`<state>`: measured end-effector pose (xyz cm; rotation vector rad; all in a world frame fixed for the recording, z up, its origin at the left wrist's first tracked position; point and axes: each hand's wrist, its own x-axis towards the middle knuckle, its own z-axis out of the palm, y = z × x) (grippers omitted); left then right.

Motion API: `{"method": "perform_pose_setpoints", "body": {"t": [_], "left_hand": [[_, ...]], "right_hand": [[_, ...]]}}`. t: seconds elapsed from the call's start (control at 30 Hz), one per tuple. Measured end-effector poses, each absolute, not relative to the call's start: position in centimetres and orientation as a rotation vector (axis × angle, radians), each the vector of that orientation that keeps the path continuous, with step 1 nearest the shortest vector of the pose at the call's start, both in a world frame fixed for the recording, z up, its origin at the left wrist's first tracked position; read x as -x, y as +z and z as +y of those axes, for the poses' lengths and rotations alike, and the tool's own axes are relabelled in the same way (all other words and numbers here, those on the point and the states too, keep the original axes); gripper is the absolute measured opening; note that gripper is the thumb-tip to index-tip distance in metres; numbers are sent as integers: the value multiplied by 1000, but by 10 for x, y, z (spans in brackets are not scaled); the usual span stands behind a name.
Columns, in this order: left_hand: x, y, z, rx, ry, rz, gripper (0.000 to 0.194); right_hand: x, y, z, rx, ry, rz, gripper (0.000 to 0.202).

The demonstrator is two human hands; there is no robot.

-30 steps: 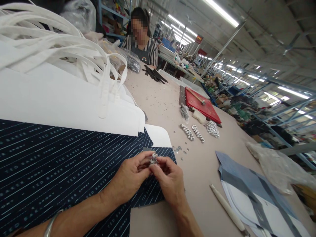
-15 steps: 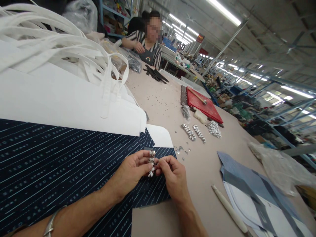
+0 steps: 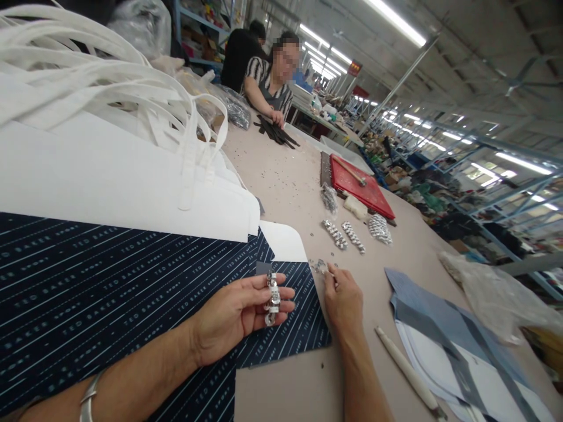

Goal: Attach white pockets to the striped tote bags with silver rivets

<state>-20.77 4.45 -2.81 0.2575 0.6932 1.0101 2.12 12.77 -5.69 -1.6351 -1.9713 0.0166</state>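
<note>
My left hand (image 3: 231, 308) is palm up over navy striped fabric (image 3: 132, 275) with lettering. A short row of small shiny metal pieces with white bits (image 3: 273, 300) lies across its fingers, held there by the thumb. At the fabric's right edge, my right hand (image 3: 345, 302) is down at the tabletop, thumb and index finger pinched together. The pinch is beside a few loose silver metal discs (image 3: 319, 266). Whatever lies between those fingertips is too small to make out.
White panels with straps (image 3: 109, 158) are piled at left. Farther along stand a red board (image 3: 369, 193) with a hammer (image 3: 352, 171) and bundles of metal pieces (image 3: 335, 234). At right lie a pale-handled tool (image 3: 402, 366) and blue-grey panels (image 3: 422, 305). A co-worker (image 3: 268, 88) sits opposite.
My right hand has left the row of metal pieces and moved right to the loose discs. My left fingers have spread out. The co-worker has leaned forward, reaching to the dark strips.
</note>
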Motion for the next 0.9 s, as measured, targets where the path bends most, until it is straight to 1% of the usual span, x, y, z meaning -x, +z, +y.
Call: {"method": "perform_pose_setpoints", "body": {"t": [0.07,0.17,0.2,0.27,0.3,0.37,0.6,0.77,0.9], "left_hand": [[208,-29,45,-269,1017,696,31],[207,-33,45,-308,1045,719,30],[206,-34,45,-324,1057,729,30],[205,-37,45,-363,1075,740,29],[205,-39,45,-390,1082,741,29],[204,-40,45,-444,1085,741,28],[204,-39,45,-598,1057,886,29],[203,-40,46,-522,1083,866,31],[205,-37,47,-425,1067,794,23]], "right_hand": [[-15,-50,121,1551,83,-1921,25],[2,-38,102,1334,446,-1853,14],[9,-35,95,1242,592,-1863,13],[24,-30,82,1078,789,-1939,20],[31,-28,76,1027,822,-1991,23],[41,-27,69,1006,808,-2062,22],[46,-32,68,1094,862,-1934,2],[47,-33,69,1076,820,-1942,9],[44,-33,73,1170,1028,-1775,14]]}}
